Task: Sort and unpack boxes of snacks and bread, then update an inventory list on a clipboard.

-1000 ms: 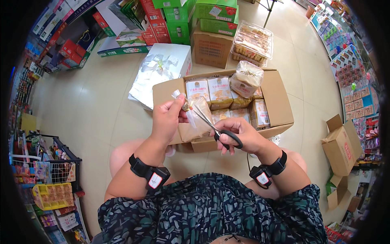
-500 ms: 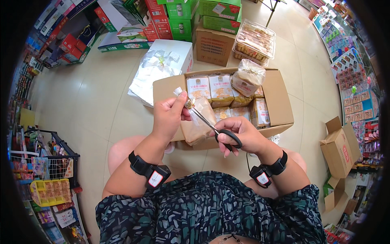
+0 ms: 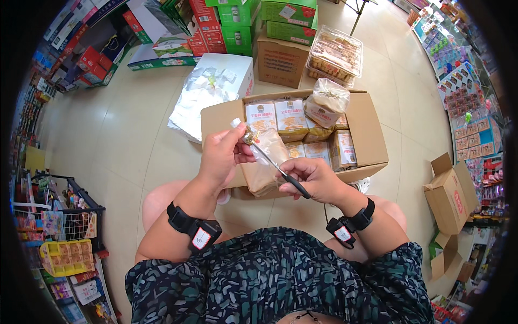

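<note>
Bag (image 3: 265, 168), likely light, soft and crushable, at eight o'clock on the box (image 3: 368, 132), its gathered neck (image 3: 249, 137), the best hold, pinched by fingers of the left hand (image 3: 220, 154), those of the right hand (image 3: 319, 180) clamped on scissors (image 3: 294, 184) whose obscured tips perhaps touch it.

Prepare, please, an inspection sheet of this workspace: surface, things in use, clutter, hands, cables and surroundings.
Surface: pale tiled floor, open carton on it.
Things in use: scissors at the gathered neck of a clear bag; wrapped packs inside the carton.
Clutter: white box with plastic bags on top; clear trays beyond the carton.
Hands: left hand pinches the bag's neck; right hand holds the scissors.
Cables: thin dark cord by the right wrist device.
Surroundings: stacked green boxes, shelved goods at both sides.
</note>
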Demonstrator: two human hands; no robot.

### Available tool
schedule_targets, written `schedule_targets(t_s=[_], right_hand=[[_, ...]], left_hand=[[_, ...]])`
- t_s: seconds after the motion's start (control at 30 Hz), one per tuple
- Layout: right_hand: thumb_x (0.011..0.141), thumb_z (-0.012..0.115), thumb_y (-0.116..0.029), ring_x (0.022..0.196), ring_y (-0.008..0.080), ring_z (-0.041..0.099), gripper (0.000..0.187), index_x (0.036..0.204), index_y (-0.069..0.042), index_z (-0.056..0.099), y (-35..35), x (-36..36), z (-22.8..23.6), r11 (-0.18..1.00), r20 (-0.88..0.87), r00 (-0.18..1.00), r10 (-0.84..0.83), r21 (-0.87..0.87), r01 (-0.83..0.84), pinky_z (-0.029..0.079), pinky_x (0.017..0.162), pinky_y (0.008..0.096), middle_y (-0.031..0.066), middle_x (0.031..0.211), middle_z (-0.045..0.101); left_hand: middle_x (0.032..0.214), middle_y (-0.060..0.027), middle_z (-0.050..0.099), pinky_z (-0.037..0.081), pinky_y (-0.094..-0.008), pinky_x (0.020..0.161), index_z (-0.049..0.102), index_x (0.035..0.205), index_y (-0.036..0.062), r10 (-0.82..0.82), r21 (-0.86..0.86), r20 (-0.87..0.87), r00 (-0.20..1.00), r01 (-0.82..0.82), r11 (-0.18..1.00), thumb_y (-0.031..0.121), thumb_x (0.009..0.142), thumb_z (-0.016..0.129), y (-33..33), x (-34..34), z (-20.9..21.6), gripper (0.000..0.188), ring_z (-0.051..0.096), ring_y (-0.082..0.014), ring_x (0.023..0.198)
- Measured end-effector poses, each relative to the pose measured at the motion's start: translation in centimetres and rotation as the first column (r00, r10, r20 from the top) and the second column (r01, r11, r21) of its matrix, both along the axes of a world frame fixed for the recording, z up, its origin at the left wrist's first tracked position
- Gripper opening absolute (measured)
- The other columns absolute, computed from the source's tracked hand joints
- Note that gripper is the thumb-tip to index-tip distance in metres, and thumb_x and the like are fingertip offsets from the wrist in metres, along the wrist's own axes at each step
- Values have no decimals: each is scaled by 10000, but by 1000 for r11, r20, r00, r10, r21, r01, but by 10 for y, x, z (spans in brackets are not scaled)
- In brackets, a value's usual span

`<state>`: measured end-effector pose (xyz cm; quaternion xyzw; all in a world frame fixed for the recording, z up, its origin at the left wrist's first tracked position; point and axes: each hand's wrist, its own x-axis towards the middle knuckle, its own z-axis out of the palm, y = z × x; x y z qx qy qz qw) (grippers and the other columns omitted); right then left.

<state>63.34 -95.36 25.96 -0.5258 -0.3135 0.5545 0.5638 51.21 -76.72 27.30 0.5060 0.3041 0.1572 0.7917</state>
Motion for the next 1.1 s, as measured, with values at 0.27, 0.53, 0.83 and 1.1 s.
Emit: schedule_targets(t_s=[0.27,0.53,0.83,1.1], right_hand=[[784,737,-153,557,17,495,311,1027,-16,598,-1,3,17,989,638,770,15,105,-107,422,513,193,-35,620,549],[781,733,-285,701,26,503,425,1060,-4,578,-2,31,3,991,202,973,-116,84,101,427,631,195,-46,767,542],[770,743,-305,626,47,455,432,1042,-4,595,-11,45,1,986,450,878,-166,46,163,389,562,212,-26,697,524],[755,748,-272,581,89,461,407,992,16,587,-19,51,2,983,613,769,-185,107,151,392,535,248,37,638,523]], left_hand=[[655,-48,570,527,-268,562,606,790,6,55,-30,10,998,-55,998,268,904,556,7,-3,-5,290,558,-119,563],[704,-31,574,506,-266,598,608,859,12,180,95,-28,983,-177,980,259,914,551,35,4,-3,260,534,-95,598],[668,-14,525,473,-233,561,603,828,6,442,507,6,897,-384,772,305,928,528,152,22,9,324,514,-95,600],[743,-46,569,477,-265,578,625,942,31,604,515,-77,793,-487,706,325,915,531,250,40,-55,310,548,-133,649]])
